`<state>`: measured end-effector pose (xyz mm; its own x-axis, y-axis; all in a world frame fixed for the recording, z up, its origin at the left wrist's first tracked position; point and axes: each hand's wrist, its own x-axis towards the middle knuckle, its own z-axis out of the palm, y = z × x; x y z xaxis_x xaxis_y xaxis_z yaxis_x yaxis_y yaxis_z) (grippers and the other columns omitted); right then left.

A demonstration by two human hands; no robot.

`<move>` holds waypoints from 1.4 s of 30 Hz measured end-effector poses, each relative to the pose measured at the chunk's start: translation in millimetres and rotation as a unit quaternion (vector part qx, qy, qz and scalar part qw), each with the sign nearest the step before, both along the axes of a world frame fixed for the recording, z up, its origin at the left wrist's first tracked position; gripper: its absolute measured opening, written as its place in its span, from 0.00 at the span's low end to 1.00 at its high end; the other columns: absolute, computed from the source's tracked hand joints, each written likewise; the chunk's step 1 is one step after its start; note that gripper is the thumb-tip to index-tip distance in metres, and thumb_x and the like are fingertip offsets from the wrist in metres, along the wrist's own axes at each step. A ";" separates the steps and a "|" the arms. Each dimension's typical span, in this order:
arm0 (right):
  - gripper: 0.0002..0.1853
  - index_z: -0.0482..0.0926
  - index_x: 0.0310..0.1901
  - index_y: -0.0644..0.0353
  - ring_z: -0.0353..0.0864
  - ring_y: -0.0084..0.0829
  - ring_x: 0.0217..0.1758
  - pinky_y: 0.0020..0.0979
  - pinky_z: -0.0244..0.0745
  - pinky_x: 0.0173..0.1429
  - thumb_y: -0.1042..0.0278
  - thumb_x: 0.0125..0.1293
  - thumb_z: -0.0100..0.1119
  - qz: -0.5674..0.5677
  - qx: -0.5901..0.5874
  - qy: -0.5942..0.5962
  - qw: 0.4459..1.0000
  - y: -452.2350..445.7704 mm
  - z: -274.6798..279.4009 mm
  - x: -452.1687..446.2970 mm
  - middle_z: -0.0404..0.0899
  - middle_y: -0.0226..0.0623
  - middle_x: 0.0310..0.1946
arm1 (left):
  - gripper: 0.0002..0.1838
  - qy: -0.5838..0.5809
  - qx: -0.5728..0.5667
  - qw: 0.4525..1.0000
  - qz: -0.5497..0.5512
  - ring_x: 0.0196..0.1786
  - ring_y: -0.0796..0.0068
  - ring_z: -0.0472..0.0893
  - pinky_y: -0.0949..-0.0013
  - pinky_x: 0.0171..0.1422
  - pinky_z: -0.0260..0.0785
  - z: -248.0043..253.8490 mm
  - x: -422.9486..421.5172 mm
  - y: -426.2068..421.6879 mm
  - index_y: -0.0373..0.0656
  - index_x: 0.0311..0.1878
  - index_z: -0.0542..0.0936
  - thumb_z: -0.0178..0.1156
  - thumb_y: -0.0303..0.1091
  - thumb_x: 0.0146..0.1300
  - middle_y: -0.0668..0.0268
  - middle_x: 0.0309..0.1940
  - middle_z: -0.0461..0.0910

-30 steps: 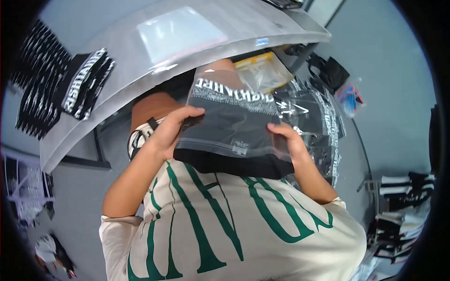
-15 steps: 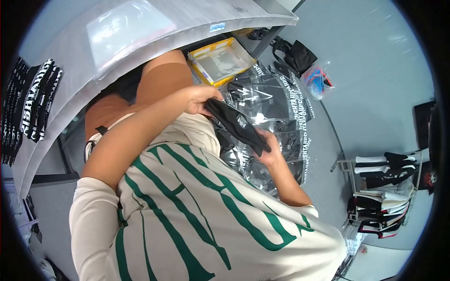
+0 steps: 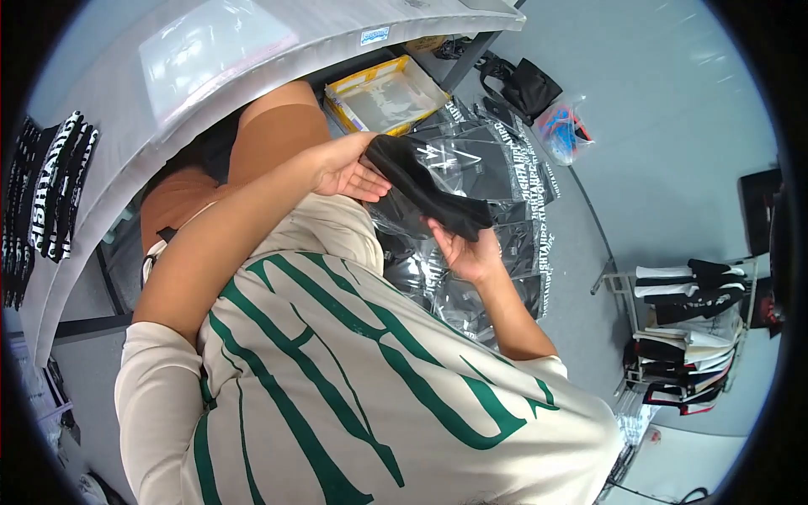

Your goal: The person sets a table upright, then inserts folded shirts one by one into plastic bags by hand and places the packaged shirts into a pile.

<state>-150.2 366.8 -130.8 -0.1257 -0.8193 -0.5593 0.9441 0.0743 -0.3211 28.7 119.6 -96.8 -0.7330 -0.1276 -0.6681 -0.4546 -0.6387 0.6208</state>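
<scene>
A folded piece of black cloth (image 3: 433, 189) stretches between my two hands, in front of my shirt. At its upper left end is my left hand (image 3: 349, 171), palm showing and fingers extended along the cloth's edge; the thumb is mostly hidden. My right hand (image 3: 467, 251) grips the lower right end, fingertips against the near edge and the rest partly behind the cloth. The cloth looks loosely folded, with a smooth dark side toward me. Behind it lie clear plastic packages (image 3: 522, 194) of black items with white lettering.
A grey table (image 3: 278, 63) curves across the upper left, with a clear plastic sheet (image 3: 210, 55) and a stack of black printed garments (image 3: 57, 189) on it. A yellow-edged box (image 3: 387, 93) sits beyond my knees. At right stands a clothes rack (image 3: 690, 328); a black bag (image 3: 526, 88) lies on the floor.
The black cloth has been turned over and spread a little wider; its small white emblem no longer shows. My left hand's fingers have straightened, and both hands have shifted slightly.
</scene>
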 end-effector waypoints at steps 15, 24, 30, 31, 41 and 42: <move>0.31 0.67 0.65 0.75 0.85 0.44 0.54 0.39 0.82 0.60 0.54 0.73 0.34 0.023 -0.018 -0.006 1.000 -15.1 1.5 -21.9 0.74 0.63 0.60 | 0.40 0.076 -0.100 0.989 0.082 0.36 0.76 0.78 0.62 0.46 0.83 3.6 4.1 11.7 0.44 0.61 0.69 0.63 0.68 0.59 0.59 0.41 0.77; 0.33 0.60 0.67 0.77 0.84 0.47 0.53 0.43 0.82 0.58 0.55 0.74 0.25 0.049 -0.059 0.021 0.997 -15.3 4.8 -16.6 0.73 0.66 0.60 | 0.39 0.065 -0.138 0.981 0.123 0.35 0.78 0.77 0.64 0.44 0.83 12.4 6.8 15.2 0.42 0.59 0.68 0.64 0.66 0.59 0.62 0.39 0.75; 0.44 0.62 0.67 0.73 0.85 0.53 0.50 0.46 0.85 0.53 0.33 0.69 0.44 0.057 -0.130 0.089 0.986 -18.7 34.4 -15.8 0.68 0.73 0.62 | 0.33 0.155 -0.163 0.971 0.080 0.49 0.74 0.79 0.64 0.50 0.81 6.8 14.6 11.2 0.43 0.64 0.65 0.69 0.45 0.62 0.59 0.50 0.75; 0.43 0.63 0.66 0.72 0.85 0.53 0.50 0.46 0.85 0.53 0.33 0.70 0.44 0.057 -0.159 0.113 0.979 -17.5 39.4 -20.6 0.66 0.73 0.63 | 0.32 0.224 -0.177 0.956 0.072 0.53 0.73 0.79 0.65 0.51 0.80 4.3 18.1 8.0 0.43 0.65 0.64 0.69 0.38 0.63 0.57 0.54 0.75; 0.10 0.75 0.50 0.69 0.87 0.28 0.33 0.26 0.83 0.36 0.71 0.72 0.54 0.186 0.035 0.724 0.663 -30.0 172.2 -57.5 0.86 0.50 0.42 | 0.17 0.169 -0.792 0.579 0.096 0.45 0.76 0.81 0.73 0.49 0.71 118.5 27.0 -13.0 0.33 0.39 0.82 0.66 0.42 0.66 0.57 0.42 0.83; 0.08 0.76 0.46 0.68 0.86 0.25 0.35 0.25 0.82 0.38 0.72 0.72 0.55 0.106 -0.034 0.797 0.594 -36.5 174.3 -57.8 0.86 0.45 0.39 | 0.18 0.282 -0.814 0.490 0.136 0.50 0.77 0.80 0.73 0.55 0.70 120.6 25.8 -22.6 0.33 0.45 0.81 0.65 0.42 0.67 0.57 0.46 0.82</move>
